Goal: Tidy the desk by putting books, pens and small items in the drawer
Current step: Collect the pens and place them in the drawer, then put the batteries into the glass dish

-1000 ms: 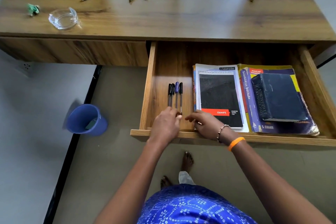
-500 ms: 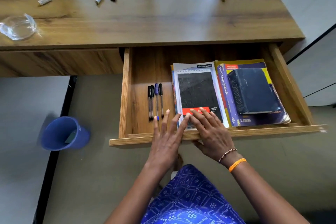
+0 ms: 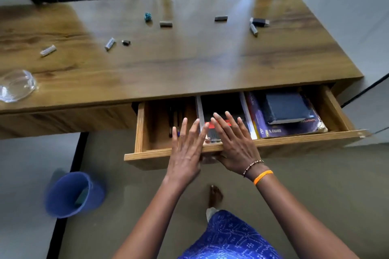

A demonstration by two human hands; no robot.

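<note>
Head view: drawer (image 3: 294,143) sits further in than before, both hands flat.

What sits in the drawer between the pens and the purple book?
Head view: the spiral notepad lies between the pens and the purple book, partly covered by the right hand.
</note>
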